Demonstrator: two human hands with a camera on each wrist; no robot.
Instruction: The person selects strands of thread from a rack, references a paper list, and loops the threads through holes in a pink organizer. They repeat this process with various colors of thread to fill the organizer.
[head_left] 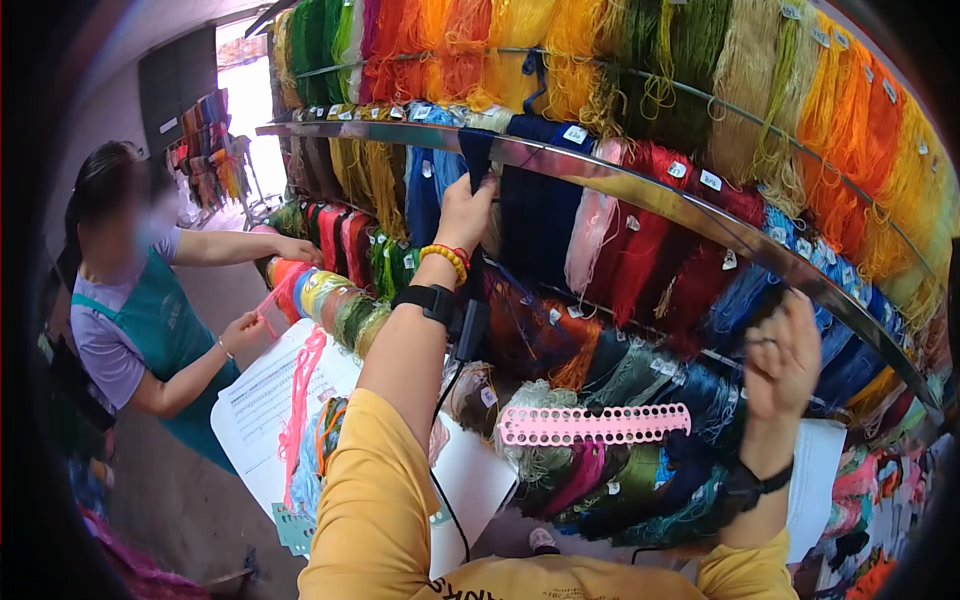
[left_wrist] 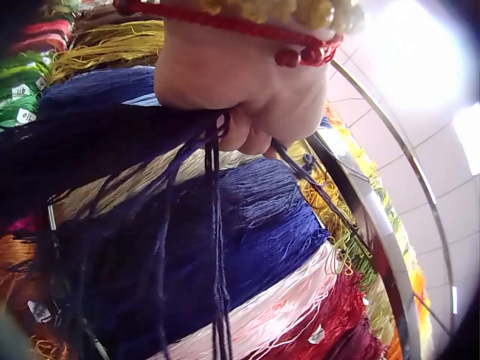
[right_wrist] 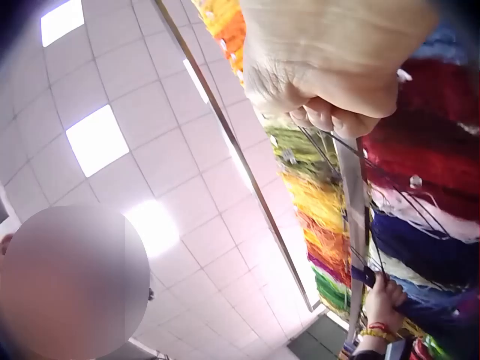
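Observation:
My left hand [head_left: 468, 215] grips a dark navy skein of thread [head_left: 477, 150] against the metal rail [head_left: 620, 180] of the rack. In the left wrist view its fingers curl round the navy skein [left_wrist: 82, 154], and loose strands [left_wrist: 217, 262] hang from the fist. Out to the right, my right hand [head_left: 782, 355] is raised with curled fingers. The right wrist view shows this fist [right_wrist: 322, 67] holding thin dark strands [right_wrist: 409, 196] that stretch across toward the left hand.
Hanging skeins of many colours [head_left: 640, 240] fill the rack. A pink perforated card [head_left: 540, 440] lies over skeins below. At left, a person in a green apron [head_left: 165, 320] holds pink thread [head_left: 268, 308] near printed sheets [head_left: 255, 425]. A white sheet [head_left: 815, 480] lies at right.

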